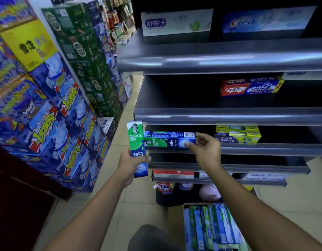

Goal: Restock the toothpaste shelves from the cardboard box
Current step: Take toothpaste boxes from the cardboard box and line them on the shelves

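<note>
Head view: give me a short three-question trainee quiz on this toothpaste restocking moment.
1. True or false: the left hand holds a green-and-blue Darlie toothpaste carton upright.
2. The right hand grips a second Darlie carton lying where? A) a trolley B) the grey metal shelf bearing the yellow-green toothpaste pack C) a wooden table
3. Fill in: the blue Crest carton sits on the ___ visible shelf.
Key: 1 true; 2 B; 3 top.

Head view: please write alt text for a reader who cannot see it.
The right hand holds a Darlie toothpaste box lying on a dark shelf, while the left hand holds a second Darlie box upright. Below, the cardboard box holds more.
</note>
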`<action>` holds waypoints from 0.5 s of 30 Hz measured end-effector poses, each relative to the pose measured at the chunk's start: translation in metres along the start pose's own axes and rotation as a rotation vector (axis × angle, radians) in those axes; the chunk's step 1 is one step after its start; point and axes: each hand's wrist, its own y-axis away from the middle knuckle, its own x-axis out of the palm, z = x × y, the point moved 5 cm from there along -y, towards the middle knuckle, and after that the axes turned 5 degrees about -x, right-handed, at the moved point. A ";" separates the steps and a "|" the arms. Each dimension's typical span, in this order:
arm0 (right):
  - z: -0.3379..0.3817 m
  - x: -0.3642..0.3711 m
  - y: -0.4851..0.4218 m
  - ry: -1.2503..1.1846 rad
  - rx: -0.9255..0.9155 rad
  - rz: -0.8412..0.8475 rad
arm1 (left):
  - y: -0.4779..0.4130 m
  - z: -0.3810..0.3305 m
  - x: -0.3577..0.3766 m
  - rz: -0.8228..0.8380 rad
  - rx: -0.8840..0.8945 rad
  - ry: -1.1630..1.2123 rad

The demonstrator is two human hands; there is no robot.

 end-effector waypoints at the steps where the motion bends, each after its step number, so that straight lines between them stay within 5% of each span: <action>1: 0.000 0.003 -0.006 0.010 -0.004 -0.018 | -0.006 0.000 0.000 0.009 0.012 0.003; 15: -0.023 0.026 -0.036 0.589 -0.138 -0.054 | -0.054 0.015 0.000 0.004 0.064 -0.212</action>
